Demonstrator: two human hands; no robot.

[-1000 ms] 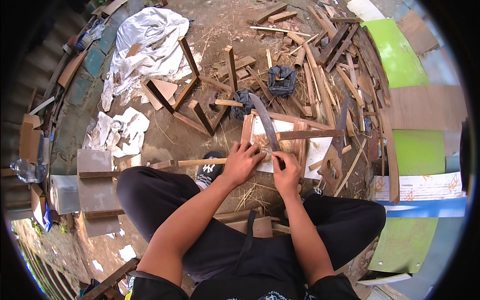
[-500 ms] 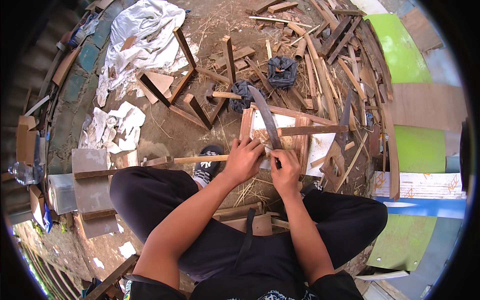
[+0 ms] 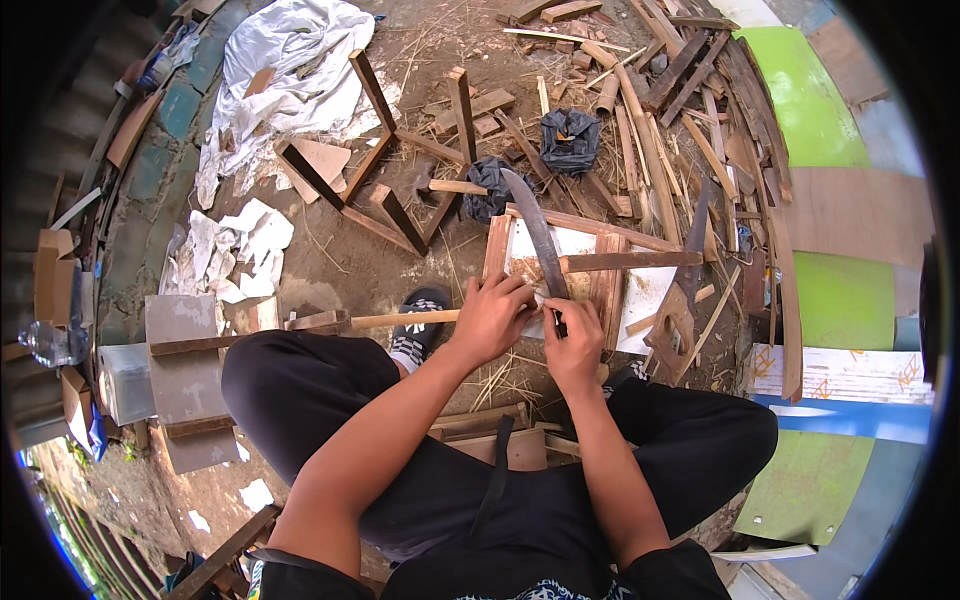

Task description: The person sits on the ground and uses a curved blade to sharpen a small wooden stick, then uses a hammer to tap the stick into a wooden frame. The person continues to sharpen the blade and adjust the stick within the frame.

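Observation:
A dark curved blade like a machete [image 3: 541, 232] points away from me, its lower end at my right hand [image 3: 574, 345]. That hand is closed around a dark handle, mostly hidden by the fingers. Close on its left, my left hand [image 3: 493, 318] is curled with its fingertips pinched by a small pale bit [image 3: 540, 298]; what it grips is too small to make out. A pale wooden stick [image 3: 405, 318] runs up to my left wrist. Beyond the hands lies a wood-framed white panel [image 3: 520, 240] with sawdust on it.
A handsaw [image 3: 675, 325] lies at the right by a strip of wood [image 3: 632, 261]. Ahead stands an upturned wooden frame with legs [image 3: 385, 238], beside black plastic bags [image 3: 569, 140]. Scrap wood [image 3: 645, 150] piles up at far right; white cloth [image 3: 285, 65] lies far left.
The fingers of my right hand have shifted slightly toward me at the handle. My left hand and the blade hold nearly the same place; the whole view has moved a little.

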